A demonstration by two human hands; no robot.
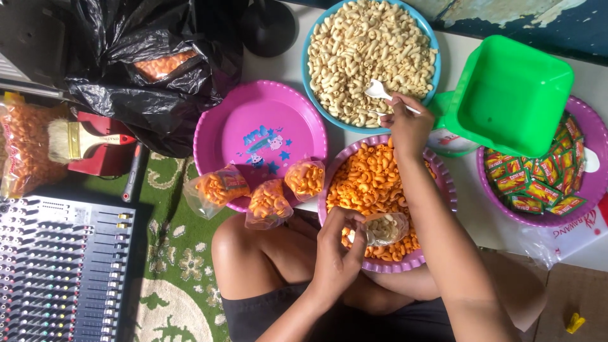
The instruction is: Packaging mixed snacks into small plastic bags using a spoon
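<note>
My right hand (408, 130) grips a white plastic spoon (379, 92) over the blue bowl (308, 76) heaped with pale macaroni snacks. My left hand (335, 244) holds open a small clear plastic bag (384, 228) partly filled with pale macaroni, above the purple bowl (443, 183) of orange macaroni snacks. Three small bags of orange snacks (269, 202) lean on the rim of a pink plate (209, 126) to the left.
A green square tub (513, 95) rests tilted on a purple bowl (595, 190) of small sachets at right. Black plastic sacks (145, 88), a paintbrush (82, 139), a big bag of orange snacks (25, 152) and an audio mixer (63, 272) lie at left. My bent legs are below.
</note>
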